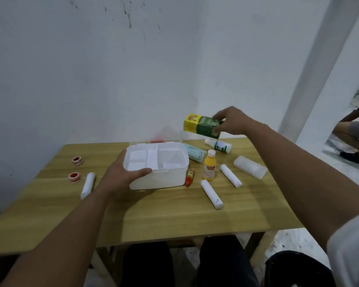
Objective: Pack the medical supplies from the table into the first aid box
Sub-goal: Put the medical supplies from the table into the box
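An open white first aid box [166, 177] stands mid-table, its clear lid [166, 133] tipped back and a white divided tray inside. My left hand [122, 177] grips the box's front left corner, thumb over the rim. My right hand [232, 123] holds a green and yellow carton [201, 127] in the air, above and to the right of the box. On the table lie three white bandage rolls [211, 194] [230, 176] [88, 185], a yellow bottle [209, 168], a white bottle [219, 145], a small orange tube [189, 178], a striped pack [194, 152] and two red tape rolls [77, 160] [74, 177].
A clear plastic case [250, 167] lies at the right of the wooden table [174, 220]. The table stands against a white wall. Another person crouches on the floor at far right [354, 137]. My knees show below the table's front edge.
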Available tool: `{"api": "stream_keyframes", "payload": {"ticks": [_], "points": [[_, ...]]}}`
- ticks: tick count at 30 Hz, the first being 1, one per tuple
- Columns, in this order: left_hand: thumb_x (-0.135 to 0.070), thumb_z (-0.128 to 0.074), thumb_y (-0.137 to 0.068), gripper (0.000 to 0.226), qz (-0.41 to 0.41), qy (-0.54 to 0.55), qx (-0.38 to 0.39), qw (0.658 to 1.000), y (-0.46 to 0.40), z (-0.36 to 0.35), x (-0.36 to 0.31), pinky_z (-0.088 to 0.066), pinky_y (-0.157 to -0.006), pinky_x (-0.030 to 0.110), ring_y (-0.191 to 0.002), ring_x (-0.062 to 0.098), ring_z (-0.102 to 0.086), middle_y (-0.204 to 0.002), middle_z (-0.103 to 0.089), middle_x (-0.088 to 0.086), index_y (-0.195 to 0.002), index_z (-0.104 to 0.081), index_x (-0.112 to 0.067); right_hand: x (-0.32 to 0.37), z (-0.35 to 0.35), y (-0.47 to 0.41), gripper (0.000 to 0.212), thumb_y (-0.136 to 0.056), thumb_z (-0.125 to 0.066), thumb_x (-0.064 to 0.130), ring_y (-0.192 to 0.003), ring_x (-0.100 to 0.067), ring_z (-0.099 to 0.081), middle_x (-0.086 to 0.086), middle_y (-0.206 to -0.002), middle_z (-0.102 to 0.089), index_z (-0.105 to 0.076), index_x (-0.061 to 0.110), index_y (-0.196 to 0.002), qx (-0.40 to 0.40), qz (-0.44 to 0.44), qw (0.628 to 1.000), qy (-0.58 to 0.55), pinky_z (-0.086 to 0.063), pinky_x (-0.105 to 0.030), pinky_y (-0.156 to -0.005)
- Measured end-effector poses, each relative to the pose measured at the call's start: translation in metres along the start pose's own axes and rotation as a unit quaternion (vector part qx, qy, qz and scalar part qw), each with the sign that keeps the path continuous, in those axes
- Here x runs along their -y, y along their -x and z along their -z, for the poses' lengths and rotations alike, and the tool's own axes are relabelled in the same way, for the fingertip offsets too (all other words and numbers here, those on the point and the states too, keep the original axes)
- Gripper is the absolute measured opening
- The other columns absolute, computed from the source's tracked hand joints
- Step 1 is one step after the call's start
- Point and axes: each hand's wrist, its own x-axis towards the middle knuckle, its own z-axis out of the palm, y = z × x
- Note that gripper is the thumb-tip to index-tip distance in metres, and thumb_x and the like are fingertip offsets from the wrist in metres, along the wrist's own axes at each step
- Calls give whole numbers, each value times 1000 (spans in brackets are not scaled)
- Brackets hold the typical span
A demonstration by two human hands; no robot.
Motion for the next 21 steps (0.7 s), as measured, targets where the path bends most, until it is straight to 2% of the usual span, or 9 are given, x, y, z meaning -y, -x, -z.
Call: {"api": "stream_keyframes", "payload": {"ticks": [3, 6, 11, 16, 21], "points": [[-68, -87, -60, 97, 0, 5, -6, 1000, -1, 0, 1, -46, -82, 26, -117, 6, -56, -129, -57, -26, -145, -46, -43, 44, -9, 6, 49, -75, -86, 19, -110, -22, -65, -4, -119, -73, -75, 14, -123, 76, 68, 995, 19, -53, -38, -98], [-65, -88, -59, 96, 1, 17, -10, 1000, -2, -1, 2, -47, -84, 29, -119, 7, -57, -129, -59, -24, -143, -49, -41, 73, -27, 6, 50, -76, -85, 24, -110, -21, -64, -1, -121, -70, -74, 18, -124, 132, 108, 979, 115, -54, -35, -92], [-68, -89, -59, 107, 15, 8, -21, 1000, -7, -1, 10, -47, -91, 34, -125, 13, -53, -142, -55, -16, -151, -42, -39, 98, -53, -6, 47, -76, -78, 15, -99, -23, -65, -4, -115, -72, -74, 16, -122, 133, 125, 964, 191, -54, -31, -75], [-63, -89, -63, 102, 7, 17, -31, 999, -5, -4, 12, -46, -87, 32, -124, 12, -52, -142, -54, -18, -151, -41, -41, 104, -50, -18, 48, -71, -84, 17, -95, -22, -66, -2, -110, -74, -76, 17, -119, 158, 121, 956, 215, -55, -31, -73], [-60, -88, -65, 105, 9, 11, -39, 999, -5, -7, 12, -45, -89, 34, -124, 11, -47, -148, -51, -13, -155, -36, -39, 110, -60, -23, 51, -69, -87, 21, -98, -21, -67, 0, -111, -74, -76, 16, -118, 174, 136, 955, 199, -58, -34, -79]]}}
